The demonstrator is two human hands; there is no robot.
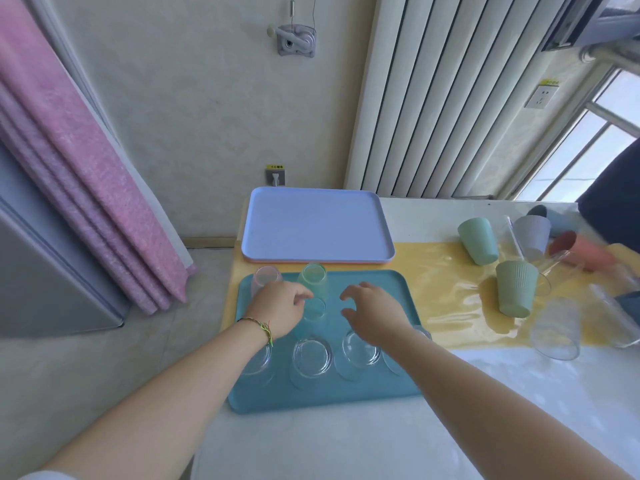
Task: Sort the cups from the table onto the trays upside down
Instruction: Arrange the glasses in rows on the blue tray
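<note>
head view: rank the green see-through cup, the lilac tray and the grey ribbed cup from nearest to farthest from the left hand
1. Green see-through cup, just beyond the left hand on the teal tray.
2. Lilac tray, behind the teal one.
3. Grey ribbed cup, far right.

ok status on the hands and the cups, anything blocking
Left hand and right hand open over teal tray, holding nothing. Clear cups inverted there; lavender tray bare. Loose cups wait on table. Nothing blocking.
</note>
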